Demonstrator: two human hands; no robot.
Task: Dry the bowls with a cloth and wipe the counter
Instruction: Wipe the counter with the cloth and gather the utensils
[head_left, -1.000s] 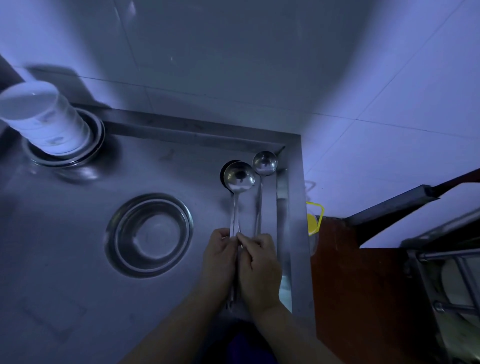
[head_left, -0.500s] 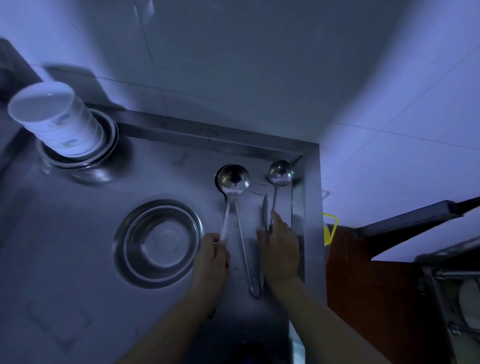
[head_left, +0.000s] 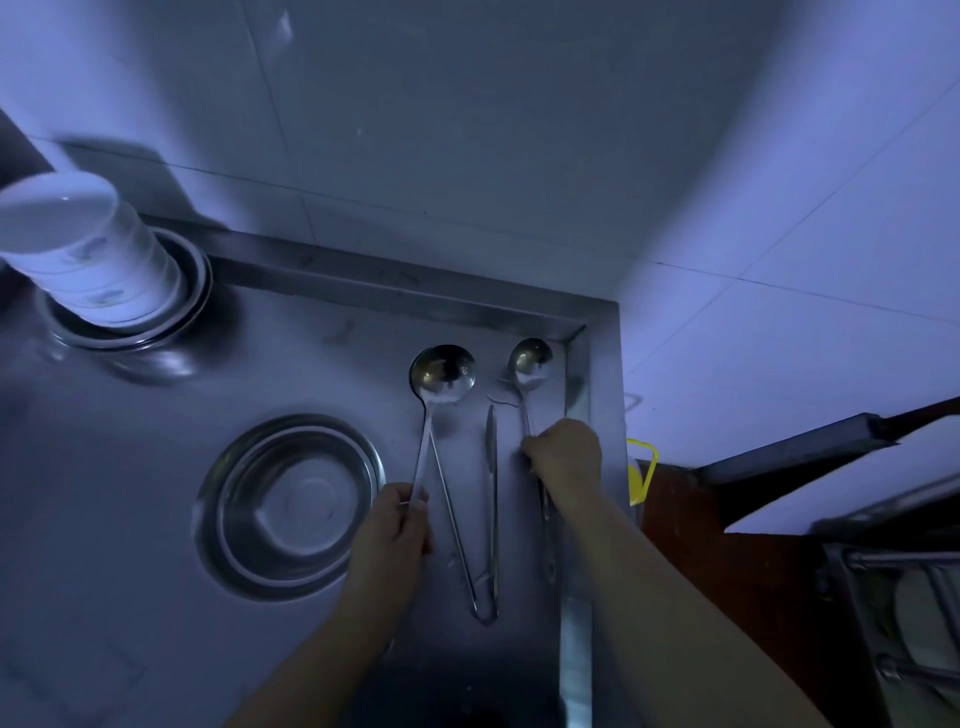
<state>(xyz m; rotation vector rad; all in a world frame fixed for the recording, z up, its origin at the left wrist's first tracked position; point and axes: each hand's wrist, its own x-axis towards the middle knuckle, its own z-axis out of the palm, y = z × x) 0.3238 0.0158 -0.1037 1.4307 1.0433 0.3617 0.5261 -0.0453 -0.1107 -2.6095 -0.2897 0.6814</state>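
On the steel counter (head_left: 156, 597) my left hand (head_left: 392, 525) grips the handle of a large ladle (head_left: 442, 373), whose bowl points toward the wall. My right hand (head_left: 563, 452) grips the handle of a smaller ladle (head_left: 530, 359) close to the counter's right rim. Steel tongs (head_left: 491, 519) lie flat between the two ladles. An empty steel bowl (head_left: 291, 506) sits left of my left hand. A stack of white bowls (head_left: 88, 254) stands in a steel bowl (head_left: 192, 296) at the far left. No cloth is in view.
The tiled wall (head_left: 467, 156) rises behind the counter, and a raised steel rim (head_left: 602, 374) borders its right side. Beyond that rim are a yellow object (head_left: 641, 473), a dark red surface (head_left: 727, 571) and a metal rack (head_left: 909, 597).
My hands moved apart from the middle. The left carried the large ladle leftward, the right shifted the small ladle to the right rim, and the tongs now lie uncovered between them.
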